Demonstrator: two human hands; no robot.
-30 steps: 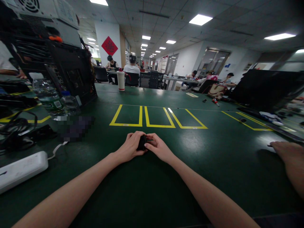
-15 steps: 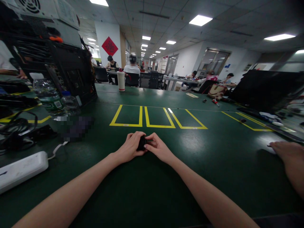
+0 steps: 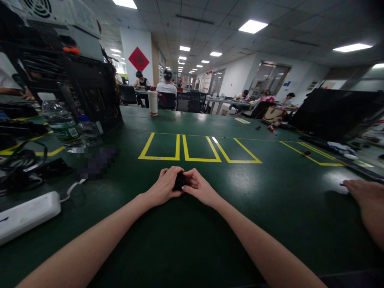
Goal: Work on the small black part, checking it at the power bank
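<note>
Left hand was wrapped round a small black object; right hand had thumb and fingertips pinched on its right side. Object sat between the hands, near side of the yellow tape outlines on the green table. Fingers hid much of it; couldn't tell if it touched the tabletop. White power strip lay left, water bottle beyond, by a black computer case. Cup stood past the tape. Co-worker's hand was far right, well apart.

A green table bears yellow tape, a power strip and a cup
</note>
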